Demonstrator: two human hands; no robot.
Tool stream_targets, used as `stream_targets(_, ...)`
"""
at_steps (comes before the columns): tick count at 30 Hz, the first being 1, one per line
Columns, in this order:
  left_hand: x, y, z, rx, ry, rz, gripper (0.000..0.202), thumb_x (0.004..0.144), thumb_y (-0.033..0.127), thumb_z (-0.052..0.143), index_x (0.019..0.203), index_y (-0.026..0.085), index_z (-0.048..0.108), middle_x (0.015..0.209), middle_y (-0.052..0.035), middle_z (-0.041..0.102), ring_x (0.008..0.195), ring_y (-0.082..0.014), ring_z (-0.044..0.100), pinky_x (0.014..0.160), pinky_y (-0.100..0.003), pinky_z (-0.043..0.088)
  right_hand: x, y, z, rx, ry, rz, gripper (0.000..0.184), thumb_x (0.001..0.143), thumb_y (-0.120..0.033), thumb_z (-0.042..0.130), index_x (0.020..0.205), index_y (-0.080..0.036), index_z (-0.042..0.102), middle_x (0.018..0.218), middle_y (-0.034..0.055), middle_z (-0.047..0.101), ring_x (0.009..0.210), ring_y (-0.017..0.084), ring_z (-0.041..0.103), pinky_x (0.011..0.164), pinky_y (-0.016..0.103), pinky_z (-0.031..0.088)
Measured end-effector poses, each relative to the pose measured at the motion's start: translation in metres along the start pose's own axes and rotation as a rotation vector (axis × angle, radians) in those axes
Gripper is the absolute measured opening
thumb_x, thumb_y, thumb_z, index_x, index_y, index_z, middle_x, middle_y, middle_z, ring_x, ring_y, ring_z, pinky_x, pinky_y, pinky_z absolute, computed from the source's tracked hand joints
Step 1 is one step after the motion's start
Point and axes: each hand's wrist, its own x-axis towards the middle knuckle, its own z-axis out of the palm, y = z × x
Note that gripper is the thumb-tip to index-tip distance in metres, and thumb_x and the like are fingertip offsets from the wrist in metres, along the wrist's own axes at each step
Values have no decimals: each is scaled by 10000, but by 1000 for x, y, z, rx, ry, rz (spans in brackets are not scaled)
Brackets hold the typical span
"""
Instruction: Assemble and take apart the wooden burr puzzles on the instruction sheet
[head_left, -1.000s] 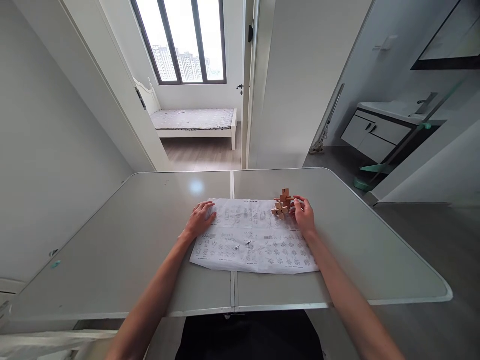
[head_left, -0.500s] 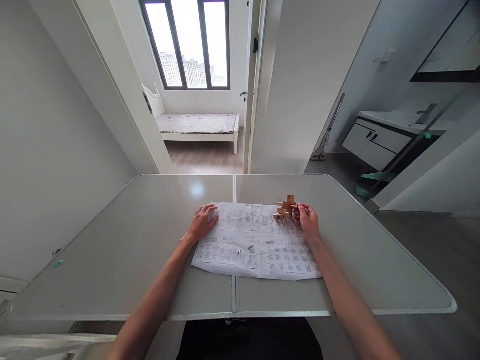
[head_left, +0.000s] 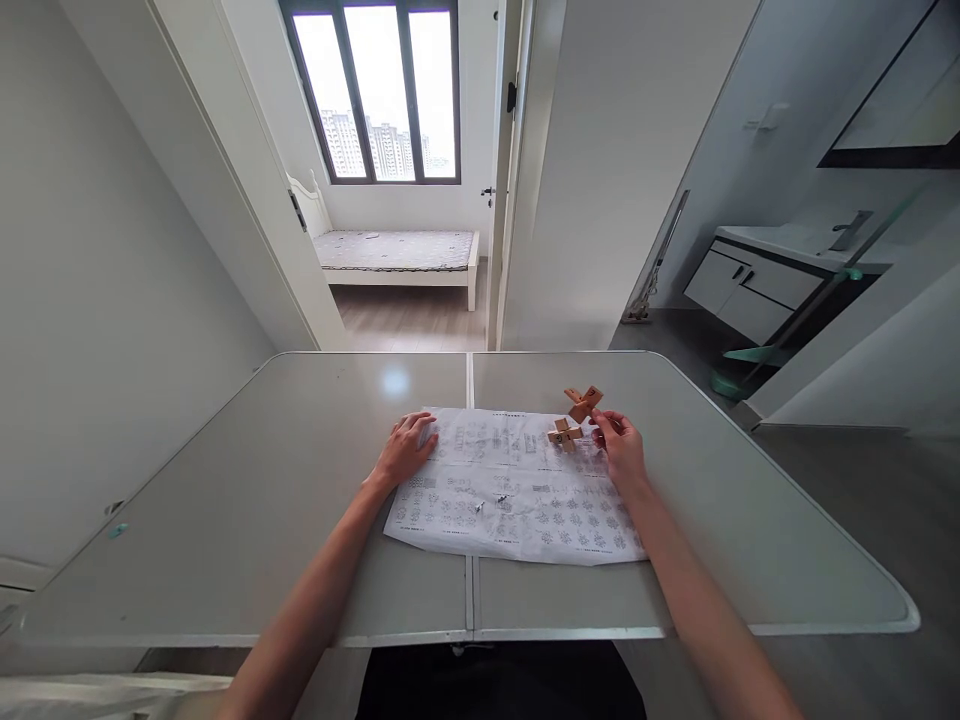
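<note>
A large creased paper sheet [head_left: 465,520] printed with small diagrams lies on the table. My left hand [head_left: 407,448] rests flat on its upper left edge, fingers stretched out. Near the sheet's upper right corner, my right hand [head_left: 621,445] pinches a cross-shaped wooden block puzzle [head_left: 583,403] with dark markings, tilted at an angle. Just below it, a second cross-shaped wooden block piece [head_left: 565,434] sits on the sheet. Two tiny metallic-looking bits [head_left: 479,507] lie near the middle of the paper; their kind is too small to tell.
The pale table [head_left: 270,540] has a seam [head_left: 470,590] down its middle and rounded far corners. Past its far edge are a doorway, a bed [head_left: 405,250] and a window. A washbasin cabinet [head_left: 757,285] stands far to the right.
The wooden puzzle in my right hand has turned and now shows as a tilted X, apart from the lower piece in view. My left hand has stayed in place.
</note>
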Motion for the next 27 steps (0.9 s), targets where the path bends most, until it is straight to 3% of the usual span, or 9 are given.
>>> stream_targets(8,-2,20,-5,27,108,8,315,972,324,509,1233,240,665,1331,-95,665,1284,-307,559,1109,-515,436,-16,-24,6,121,-196,-11,438,740,-555,840,895,-252,565,837,-36,622,519,63,461,469,217,386)
stream_targets(14,-4,44,-9,-140,146,66,272,1006,364,504,1170,241,681,1230,-76,703,1194,-266,615,1070,-459,481,-34,-32,15,108,-389,61,462,748,-599,827,932,-261,572,596,-60,536,486,104,470,446,227,362)
stream_targets(19,-10,72,-12,-477,45,44,317,1015,466,524,1153,232,687,1203,-80,714,1025,-224,684,938,-387,537,-61,-32,39,125,-570,158,443,752,-555,844,984,-245,629,633,-55,537,493,99,473,445,231,353)
stream_targets(22,-14,86,-12,-787,-102,-11,459,1015,560,493,1291,220,629,1293,-116,683,995,-227,712,890,-369,542,-79,-28,62,169,-681,195,397,757,-504,860,940,-251,615,712,-51,572,513,93,494,461,235,366)
stream_targets(27,-13,85,-7,-1203,-242,-116,757,971,752,355,1418,168,533,1272,-189,689,928,-272,733,816,-396,538,-94,-20,95,131,-819,152,352,807,-494,827,932,-243,615,755,-32,616,536,109,529,495,257,401)
